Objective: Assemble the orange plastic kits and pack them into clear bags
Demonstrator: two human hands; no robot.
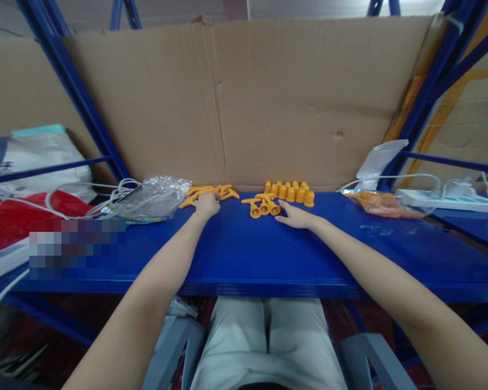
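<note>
My left hand (207, 205) reaches to a loose pile of orange plastic stick-like parts (209, 193) at the back of the blue shelf (244, 254); its fingers curl down onto the pile, gripping a piece I cannot make out clearly. My right hand (295, 217) lies flat on the shelf, fingers stretched toward a few orange funnel-shaped pieces (263, 205). Behind those stands a tight group of several small orange cups (290, 192), upright.
A crumpled clear plastic bag (152, 199) lies left of the pile. A bag holding orange parts (380, 203) and a white power strip (447, 201) sit at the right. White cables, a red bag (28, 219) and a cardboard backing (244, 103) surround the shelf.
</note>
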